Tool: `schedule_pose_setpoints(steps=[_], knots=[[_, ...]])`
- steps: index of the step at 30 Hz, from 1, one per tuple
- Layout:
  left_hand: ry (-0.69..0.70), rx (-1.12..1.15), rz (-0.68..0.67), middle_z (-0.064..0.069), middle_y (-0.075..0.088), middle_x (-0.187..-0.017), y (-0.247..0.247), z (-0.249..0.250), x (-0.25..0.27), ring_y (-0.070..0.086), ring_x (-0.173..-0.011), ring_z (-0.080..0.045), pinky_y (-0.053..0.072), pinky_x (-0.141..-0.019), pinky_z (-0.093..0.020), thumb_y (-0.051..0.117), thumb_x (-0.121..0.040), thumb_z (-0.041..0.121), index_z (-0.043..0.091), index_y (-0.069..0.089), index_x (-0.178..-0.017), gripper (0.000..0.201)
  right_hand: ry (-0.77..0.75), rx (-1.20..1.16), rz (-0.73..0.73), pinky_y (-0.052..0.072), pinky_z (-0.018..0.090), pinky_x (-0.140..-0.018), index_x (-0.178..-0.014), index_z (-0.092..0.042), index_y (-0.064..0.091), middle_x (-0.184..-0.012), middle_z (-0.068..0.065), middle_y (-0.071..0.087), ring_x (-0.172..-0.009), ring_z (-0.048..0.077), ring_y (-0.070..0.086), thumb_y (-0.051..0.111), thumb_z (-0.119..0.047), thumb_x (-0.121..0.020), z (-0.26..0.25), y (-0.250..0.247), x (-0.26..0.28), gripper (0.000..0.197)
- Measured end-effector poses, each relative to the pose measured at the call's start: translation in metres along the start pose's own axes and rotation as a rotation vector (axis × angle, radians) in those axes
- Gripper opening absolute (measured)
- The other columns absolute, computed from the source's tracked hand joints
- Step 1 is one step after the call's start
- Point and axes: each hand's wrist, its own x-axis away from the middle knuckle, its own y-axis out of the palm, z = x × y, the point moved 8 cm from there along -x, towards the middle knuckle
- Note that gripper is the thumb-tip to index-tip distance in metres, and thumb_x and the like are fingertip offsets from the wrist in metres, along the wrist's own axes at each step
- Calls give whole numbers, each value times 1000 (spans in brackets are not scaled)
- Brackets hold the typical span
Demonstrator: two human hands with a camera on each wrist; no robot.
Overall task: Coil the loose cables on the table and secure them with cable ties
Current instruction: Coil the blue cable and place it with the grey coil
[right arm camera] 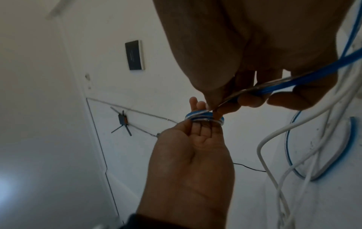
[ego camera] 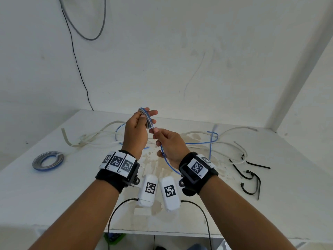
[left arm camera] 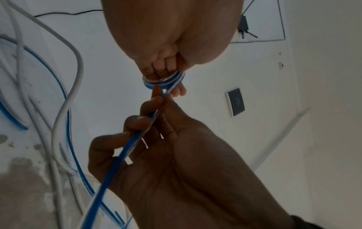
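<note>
Head view: blue cable [ego camera: 163, 154] running diagonally

My left hand [left arm camera: 168, 38] fills the top of the frame, fingers [left arm camera: 159, 66] curled thru a small blue-and-clear coil [left arm camera: 163, 81], w/ fingertips poking out beyond it. Just below, my right hand [left arm camera: 176, 155] pinches the blue cable [left arm camera: 117, 159] right next to the coil btwn thumb and forefinger; the rest of the cable runs down across my right palm and off the bottom edge. Left of both hands, white cables [left arm camera: 64, 108] and another blue one [left arm camera: 68, 124] lie tangled on the stained bench [left arm camera: 23, 186]. Right of the hands, a dark rectangular plate [left arm camera: 235, 104] sits on a pale surface.
</note>
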Motion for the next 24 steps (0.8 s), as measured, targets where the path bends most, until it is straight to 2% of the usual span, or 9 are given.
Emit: schedule_pose_setpoints(steps=[3, 5, 8, 11, 15, 20, 22, 24], knots=[[-34, 70, -11, -3, 73, -112, 3, 1, 1, 61, -83, -13, 54, -77, -27, 37, -105, 13, 13, 62, -113, 26, -62, 102, 37, 41, 26, -53, -104, -13, 74, -79, -9, 61, -69, 14, 45, 59, -33, -101, -3, -2, -3, 26], [-43, 75, -5, -2, 72, -107, 4, 0, 1, 61, -81, -13, 54, -75, -26, 41, -105, 16, 14, 61, -112, 21, -132, 195, 53, 43, 26, -57, -102, -14, 74, -76, -11, 62, -63, 8, 48, 59, -34, -101, -8, -4, -5, 25], [-98, 122, 39, 1, 70, -94, -2, -5, -1, 61, -78, -14, 54, -71, -21, 43, -105, 14, 6, 60, -118, 23, -245, 347, 43, 42, 20, -63, -100, -19, 71, -78, -13, 63, -59, -4, 51, 57, -34, -102, -16, -5, -10, 21], [-129, 181, 57, 0, 69, -87, -8, -7, -3, 64, -77, -16, 55, -72, -24, 44, -105, 15, 5, 61, -115, 23, -309, 438, -36, 41, 13, -59, -107, -18, 69, -82, -13, 64, -59, 0, 50, 55, -31, -103, -23, -6, -11, 19], [-162, 256, 58, 1, 69, -83, -12, -10, -4, 69, -77, -15, 54, -81, -32, 44, -105, 14, 5, 62, -112, 22, -280, 457, -139, 44, 13, -58, -109, -14, 67, -82, -11, 66, -60, 7, 55, 54, -29, -105, -19, -4, -9, 21], [-188, 365, 19, -3, 64, -82, -5, -9, 0, 72, -78, -16, 57, -73, -24, 42, -105, 13, 1, 59, -115, 23, -196, 408, -202, 45, 21, -60, -105, -7, 63, -77, -9, 68, -60, 9, 58, 56, -31, -103, -11, -2, -10, 25], [-209, 397, 13, -2, 60, -78, -3, -10, 1, 69, -70, -14, 56, -68, -23, 41, -106, 12, 2, 59, -112, 22, -185, 439, -217, 46, 20, -60, -101, -8, 60, -77, -8, 69, -58, 10, 58, 55, -32, -104, -10, -1, -9, 25], [-248, 437, 10, 0, 54, -70, -2, -11, 1, 59, -60, -13, 52, -65, -23, 39, -105, 10, 2, 59, -108, 22, -192, 522, -233, 46, 18, -60, -99, -10, 58, -78, -7, 70, -57, 12, 56, 52, -37, -104, -8, -1, -9, 28]])
